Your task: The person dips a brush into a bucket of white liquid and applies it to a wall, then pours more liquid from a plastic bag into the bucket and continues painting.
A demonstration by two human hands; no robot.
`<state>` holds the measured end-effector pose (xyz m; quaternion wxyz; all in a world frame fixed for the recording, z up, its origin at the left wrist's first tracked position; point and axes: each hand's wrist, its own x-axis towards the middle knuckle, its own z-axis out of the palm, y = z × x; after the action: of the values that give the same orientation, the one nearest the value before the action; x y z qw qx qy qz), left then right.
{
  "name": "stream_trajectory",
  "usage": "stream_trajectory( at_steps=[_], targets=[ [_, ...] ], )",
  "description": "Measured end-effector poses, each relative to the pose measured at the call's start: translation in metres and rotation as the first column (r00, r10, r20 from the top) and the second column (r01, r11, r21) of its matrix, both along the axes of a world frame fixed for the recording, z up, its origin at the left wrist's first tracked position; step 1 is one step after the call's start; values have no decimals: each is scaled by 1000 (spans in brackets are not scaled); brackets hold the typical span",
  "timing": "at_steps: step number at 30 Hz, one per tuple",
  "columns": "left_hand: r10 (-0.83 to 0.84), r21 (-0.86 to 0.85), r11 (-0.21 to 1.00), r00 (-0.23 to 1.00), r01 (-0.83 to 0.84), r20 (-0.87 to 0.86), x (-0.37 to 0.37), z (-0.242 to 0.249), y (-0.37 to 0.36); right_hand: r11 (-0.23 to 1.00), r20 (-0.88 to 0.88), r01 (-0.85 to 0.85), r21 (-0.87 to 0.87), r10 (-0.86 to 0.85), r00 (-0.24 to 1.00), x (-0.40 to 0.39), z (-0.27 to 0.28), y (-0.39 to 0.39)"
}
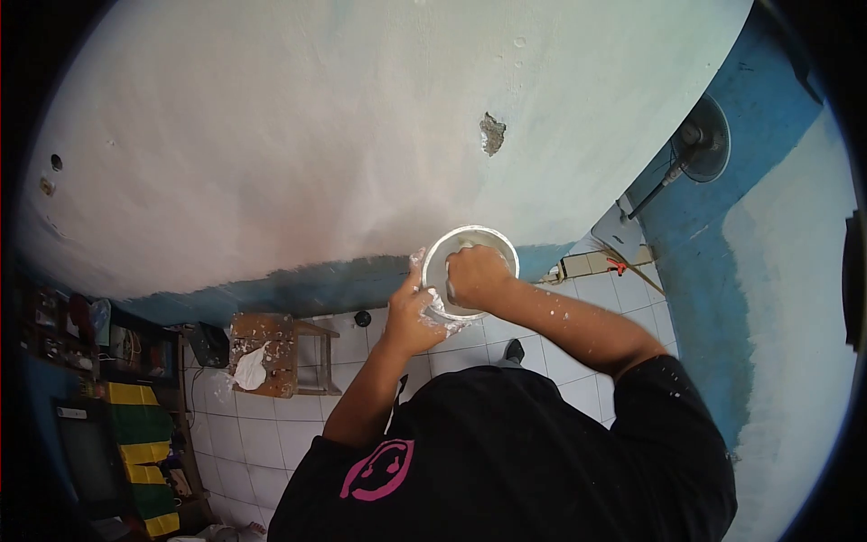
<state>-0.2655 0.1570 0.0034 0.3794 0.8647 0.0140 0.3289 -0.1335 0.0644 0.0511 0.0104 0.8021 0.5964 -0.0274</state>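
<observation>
My left hand (414,312), smeared with white paste, grips the side of a round white bucket (433,242) in front of my chest. Its thumb points up along the outer wall. Inside the rim is my right hand (477,276), closed in a fist with the knuckles toward me. What the fist holds, if anything, is hidden from this angle. White specks dot my right forearm. Beyond the bucket stands a whitish painted wall (361,135) with a rough chipped hole (492,134).
A spattered wooden stool (262,334) bearing a white cloth (250,367) stands on the tiled floor (262,443) at left. Cluttered shelves (153,352) line the far left. A standing fan (702,137) is by the blue wall (695,271) at right.
</observation>
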Motion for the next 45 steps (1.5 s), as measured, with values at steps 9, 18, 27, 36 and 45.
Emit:
stream_trajectory(
  at_steps=[9, 18, 27, 36, 45],
  targets=[
    [-67, 95, 993, 998, 65, 15, 33, -36, -14, 851, -446, 520, 70, -440, 780, 31, -44, -29],
    [-94, 215, 967, 976, 136, -195, 97, -13, -35, 976, -1, 216, 39, -217, 976, 87, -25, -70],
    [-97, 291, 953, 994, 80, 45, 146, -6, -44, 981, -120, 142, -135, -159, 980, 145, -13, -70],
    [58, 352, 932, 994, -87, 94, 161, 13, -70, 969, -582, 188, -163, -248, 775, 173, 0, -66],
    [194, 336, 924, 981, -182, -2, 157, 18, -60, 954, -594, 298, 21, -228, 772, 163, -7, -67]
  ],
)
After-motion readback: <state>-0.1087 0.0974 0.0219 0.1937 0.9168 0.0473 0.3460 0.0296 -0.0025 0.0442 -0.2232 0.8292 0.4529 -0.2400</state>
